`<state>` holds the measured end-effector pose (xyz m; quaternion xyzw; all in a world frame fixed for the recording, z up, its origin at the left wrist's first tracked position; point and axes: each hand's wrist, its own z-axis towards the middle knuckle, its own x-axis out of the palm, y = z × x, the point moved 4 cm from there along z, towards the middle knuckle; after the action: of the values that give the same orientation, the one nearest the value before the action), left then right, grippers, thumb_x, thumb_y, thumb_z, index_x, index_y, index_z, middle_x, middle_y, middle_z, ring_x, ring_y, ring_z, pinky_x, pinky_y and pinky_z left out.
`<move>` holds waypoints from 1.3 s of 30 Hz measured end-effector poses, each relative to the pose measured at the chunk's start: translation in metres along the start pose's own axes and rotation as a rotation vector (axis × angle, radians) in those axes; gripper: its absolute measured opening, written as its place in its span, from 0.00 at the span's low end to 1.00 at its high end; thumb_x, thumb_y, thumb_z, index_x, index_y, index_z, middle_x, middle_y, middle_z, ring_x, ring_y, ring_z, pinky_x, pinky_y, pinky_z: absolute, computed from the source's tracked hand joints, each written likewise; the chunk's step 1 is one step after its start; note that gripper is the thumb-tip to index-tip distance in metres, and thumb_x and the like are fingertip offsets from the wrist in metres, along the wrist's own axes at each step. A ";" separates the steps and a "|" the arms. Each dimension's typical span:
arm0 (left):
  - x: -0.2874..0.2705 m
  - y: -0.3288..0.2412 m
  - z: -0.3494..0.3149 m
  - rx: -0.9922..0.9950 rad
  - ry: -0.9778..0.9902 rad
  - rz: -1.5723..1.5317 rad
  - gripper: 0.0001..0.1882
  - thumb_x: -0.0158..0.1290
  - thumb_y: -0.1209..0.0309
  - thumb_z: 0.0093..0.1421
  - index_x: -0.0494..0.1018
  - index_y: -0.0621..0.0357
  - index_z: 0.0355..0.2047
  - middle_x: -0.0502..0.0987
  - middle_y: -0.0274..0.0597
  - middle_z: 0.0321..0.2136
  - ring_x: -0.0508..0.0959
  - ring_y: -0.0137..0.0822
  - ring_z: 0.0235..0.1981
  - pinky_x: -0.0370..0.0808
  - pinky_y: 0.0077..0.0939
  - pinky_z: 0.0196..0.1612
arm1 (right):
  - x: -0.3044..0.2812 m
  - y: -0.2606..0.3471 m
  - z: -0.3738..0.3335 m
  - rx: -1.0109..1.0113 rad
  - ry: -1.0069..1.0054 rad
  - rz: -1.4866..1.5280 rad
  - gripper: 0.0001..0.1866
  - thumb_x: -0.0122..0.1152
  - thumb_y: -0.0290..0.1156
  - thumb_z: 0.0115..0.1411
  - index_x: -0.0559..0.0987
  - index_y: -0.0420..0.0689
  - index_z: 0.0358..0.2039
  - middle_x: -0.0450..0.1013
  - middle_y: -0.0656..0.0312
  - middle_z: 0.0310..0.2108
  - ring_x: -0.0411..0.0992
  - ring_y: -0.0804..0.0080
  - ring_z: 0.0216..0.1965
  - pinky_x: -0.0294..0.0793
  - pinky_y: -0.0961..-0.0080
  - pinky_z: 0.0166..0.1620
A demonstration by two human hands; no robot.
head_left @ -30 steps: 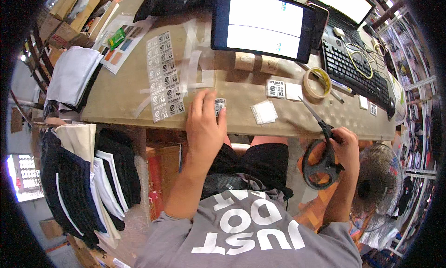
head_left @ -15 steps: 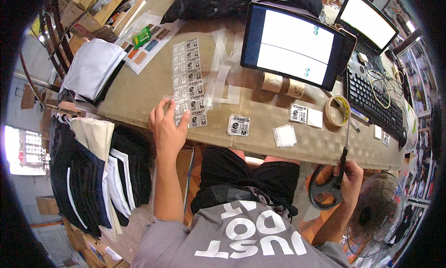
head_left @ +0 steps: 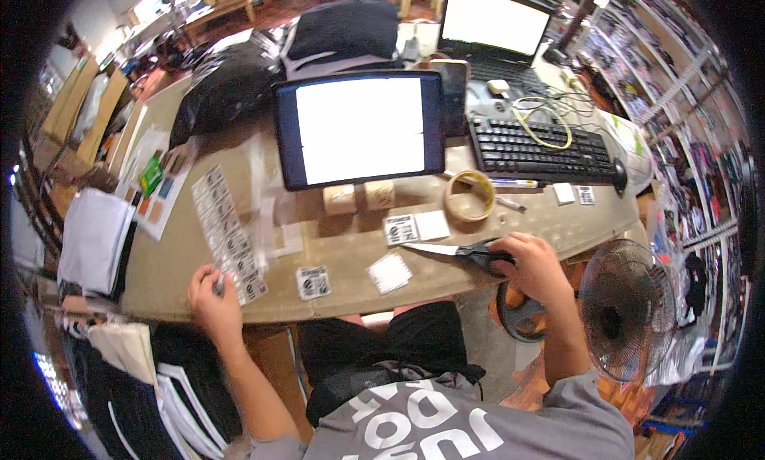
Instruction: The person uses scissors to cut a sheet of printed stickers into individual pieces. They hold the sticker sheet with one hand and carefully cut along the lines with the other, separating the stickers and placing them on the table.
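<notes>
I see a tan desk (head_left: 351, 257) running across the view, its near edge just under the fingers. Beyond the fingers stand two lit screens, a tablet (head_left: 358, 129) and a laptop (head_left: 494, 21). Right of the fingers a floor fan (head_left: 625, 320) stands before packed shelves (head_left: 677, 117). Daylight glows at the far left.

Probably a small shop's back-office desk (head_left: 335, 253): monitor (head_left: 358, 129), laptop (head_left: 494, 21), keyboard (head_left: 542, 145), label sheets (head_left: 227, 233), stocked shelves (head_left: 685, 133).

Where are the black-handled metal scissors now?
In the head view, the black-handled metal scissors lie on the table's right side in the right hand, below the tape roll.
</notes>
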<state>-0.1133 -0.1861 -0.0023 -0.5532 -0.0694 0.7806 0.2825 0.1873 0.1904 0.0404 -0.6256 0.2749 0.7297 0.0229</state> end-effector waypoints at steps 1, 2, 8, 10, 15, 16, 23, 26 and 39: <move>0.001 0.004 0.000 0.022 -0.026 -0.023 0.13 0.58 0.73 0.48 0.74 0.67 0.34 0.74 0.47 0.42 0.71 0.48 0.46 0.66 0.38 0.50 | 0.000 0.002 0.005 -0.015 -0.002 -0.002 0.13 0.65 0.30 0.46 0.77 0.43 0.35 0.74 0.55 0.33 0.73 0.54 0.38 0.72 0.64 0.41; 0.004 0.008 -0.001 0.044 -0.050 -0.046 0.13 0.58 0.73 0.48 0.74 0.67 0.34 0.74 0.47 0.42 0.71 0.48 0.46 0.66 0.38 0.50 | -0.001 -0.001 0.008 -0.010 0.033 0.011 0.13 0.64 0.30 0.47 0.77 0.44 0.35 0.74 0.55 0.33 0.73 0.54 0.38 0.72 0.64 0.41; 0.010 0.018 -0.006 0.084 -0.121 -0.032 0.14 0.57 0.73 0.49 0.72 0.66 0.37 0.73 0.49 0.42 0.70 0.50 0.46 0.65 0.40 0.52 | -0.011 0.000 0.043 0.014 0.015 0.189 0.09 0.61 0.35 0.54 0.78 0.42 0.30 0.76 0.54 0.32 0.74 0.55 0.34 0.73 0.66 0.38; 0.011 0.019 -0.007 0.083 -0.121 -0.045 0.16 0.57 0.73 0.49 0.71 0.66 0.39 0.72 0.50 0.43 0.70 0.50 0.47 0.64 0.40 0.52 | -0.013 -0.014 0.079 0.045 -0.283 0.308 0.11 0.60 0.34 0.55 0.78 0.38 0.30 0.76 0.52 0.31 0.76 0.58 0.33 0.73 0.69 0.37; 0.010 0.006 -0.005 0.096 -0.167 -0.071 0.20 0.56 0.74 0.50 0.68 0.65 0.44 0.70 0.52 0.46 0.68 0.52 0.50 0.63 0.42 0.54 | 0.005 -0.082 0.207 0.255 -0.431 0.469 0.29 0.62 0.43 0.54 0.69 0.36 0.49 0.74 0.49 0.44 0.74 0.59 0.44 0.71 0.69 0.47; 0.011 0.003 -0.004 0.104 -0.160 -0.066 0.20 0.55 0.74 0.51 0.67 0.65 0.45 0.69 0.52 0.47 0.68 0.52 0.50 0.63 0.42 0.54 | 0.017 -0.106 0.229 0.244 -0.403 0.616 0.30 0.64 0.43 0.52 0.69 0.36 0.49 0.74 0.49 0.42 0.74 0.60 0.42 0.71 0.68 0.46; 0.006 0.006 -0.008 0.072 -0.210 -0.072 0.22 0.54 0.73 0.52 0.66 0.64 0.48 0.67 0.52 0.49 0.67 0.52 0.52 0.61 0.43 0.55 | 0.014 -0.104 0.256 0.182 -0.196 0.907 0.16 0.63 0.31 0.55 0.71 0.44 0.43 0.73 0.64 0.35 0.71 0.76 0.34 0.70 0.78 0.34; 0.008 0.011 -0.009 0.105 -0.235 -0.060 0.22 0.54 0.72 0.53 0.65 0.64 0.49 0.67 0.52 0.49 0.66 0.52 0.53 0.61 0.44 0.55 | -0.005 -0.093 0.236 0.095 -0.275 1.139 0.12 0.61 0.29 0.57 0.71 0.47 0.41 0.72 0.65 0.35 0.70 0.77 0.35 0.70 0.78 0.34; -0.022 -0.041 -0.049 0.281 -0.359 -0.616 0.31 0.50 0.53 0.58 0.61 0.68 0.52 0.64 0.54 0.52 0.65 0.47 0.54 0.57 0.42 0.58 | 0.019 0.050 0.075 0.136 -0.401 1.818 0.17 0.50 0.29 0.60 0.65 0.43 0.49 0.72 0.58 0.40 0.74 0.71 0.38 0.77 0.72 0.41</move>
<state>-0.0496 -0.1734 0.0145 -0.3169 -0.1731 0.7454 0.5604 0.0966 0.1746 0.0470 -0.0299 0.6921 0.5440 -0.4735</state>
